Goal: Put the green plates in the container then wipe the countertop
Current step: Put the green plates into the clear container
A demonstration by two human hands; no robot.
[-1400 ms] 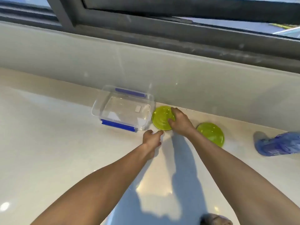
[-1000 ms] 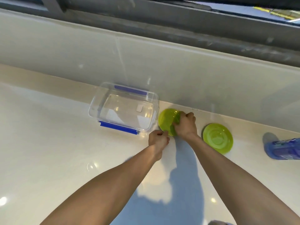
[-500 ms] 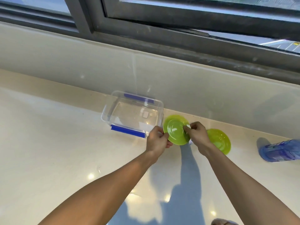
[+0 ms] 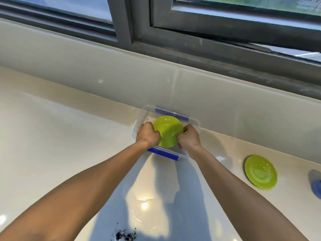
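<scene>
So far neither plate looks settled: the first green plate [image 4: 168, 131] is held over the clear container [image 4: 194, 122], tilted toward the camera, and whether it touches the bottom cannot be told. The left hand [image 4: 147, 134] grips its left edge with fingers curled round the rim, and the right hand [image 4: 188, 138] pinches the right edge in the same way, so both hands are closed on this one plate. The container sits on the bench [image 4: 69, 145] close to the wall under the window. The second green plate [image 4: 260, 171] lies flat on the bench, well apart to the right, untouched. By my judgement, that plate and the wiping remain; dark crumbs [image 4: 125, 235] lie near the front edge.
</scene>
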